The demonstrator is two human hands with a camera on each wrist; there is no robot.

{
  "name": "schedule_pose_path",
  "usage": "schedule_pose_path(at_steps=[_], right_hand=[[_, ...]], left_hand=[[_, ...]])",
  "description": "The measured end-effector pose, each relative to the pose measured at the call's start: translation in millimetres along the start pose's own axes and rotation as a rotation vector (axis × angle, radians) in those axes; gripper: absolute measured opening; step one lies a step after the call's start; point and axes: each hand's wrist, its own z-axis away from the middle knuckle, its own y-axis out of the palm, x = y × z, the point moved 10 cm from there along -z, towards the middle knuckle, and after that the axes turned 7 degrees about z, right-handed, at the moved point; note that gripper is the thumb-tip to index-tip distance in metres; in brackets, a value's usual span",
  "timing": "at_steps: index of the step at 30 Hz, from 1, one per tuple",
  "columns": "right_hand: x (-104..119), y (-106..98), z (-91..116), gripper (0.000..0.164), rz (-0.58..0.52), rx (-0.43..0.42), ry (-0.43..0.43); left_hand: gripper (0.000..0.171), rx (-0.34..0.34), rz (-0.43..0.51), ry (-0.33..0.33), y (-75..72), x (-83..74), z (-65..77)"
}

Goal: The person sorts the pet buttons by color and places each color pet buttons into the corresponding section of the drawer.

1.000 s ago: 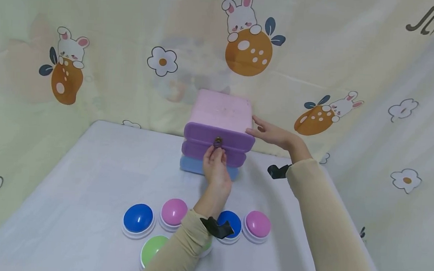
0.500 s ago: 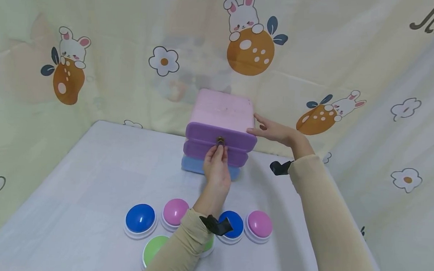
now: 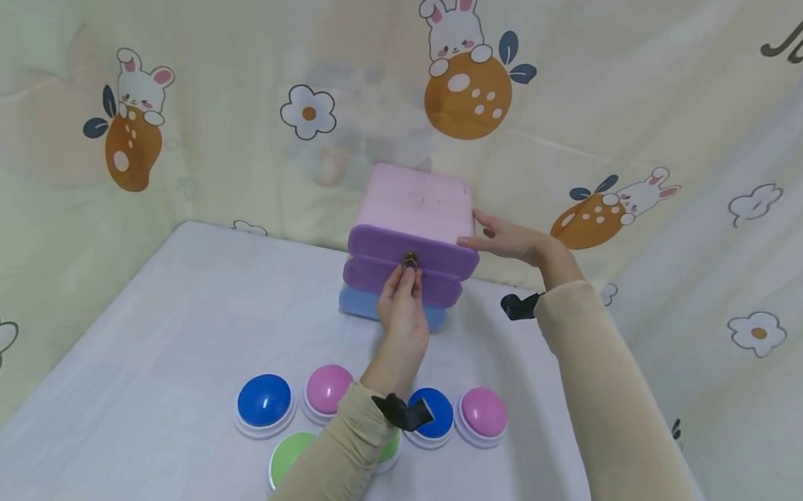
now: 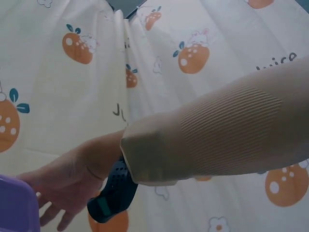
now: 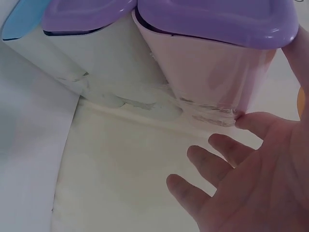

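Observation:
A stack of small drawer boxes [image 3: 419, 199] stands against the fabric backdrop, with a pink top box, a purple-fronted one below and a blue one lowest. The top purple drawer front [image 3: 381, 244] carries a brass-coloured ring pull [image 3: 410, 260]. My left hand [image 3: 402, 306] pinches this ring between thumb and fingers. At the stack's right side, my right hand [image 3: 509, 240] steadies the top box with spread fingers. In the right wrist view, one fingertip of the right hand [image 5: 270, 169] touches the pink wall's rear, and the thumb lies by the purple front.
Round push buttons with white bases stand in front of the stack: a blue button [image 3: 264, 400] and a pink button [image 3: 329, 389] at left, another blue button [image 3: 433, 414] and pink button [image 3: 484, 412] at right. Green ones [image 3: 290, 455] are partly hidden by the left sleeve.
The whole head view has shifted slightly. My left fingers have come up a little onto the ring pull. The right hand stays at the box's side, and the drawers look unmoved.

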Motion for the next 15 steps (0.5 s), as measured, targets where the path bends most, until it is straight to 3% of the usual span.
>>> schedule_pose_path(at_steps=[15], right_hand=[[3.4,-1.4,5.5,0.101,0.052,-0.012,0.012]], left_hand=[[0.024,-0.015,-0.056,0.006,-3.4,-3.2,6.1]])
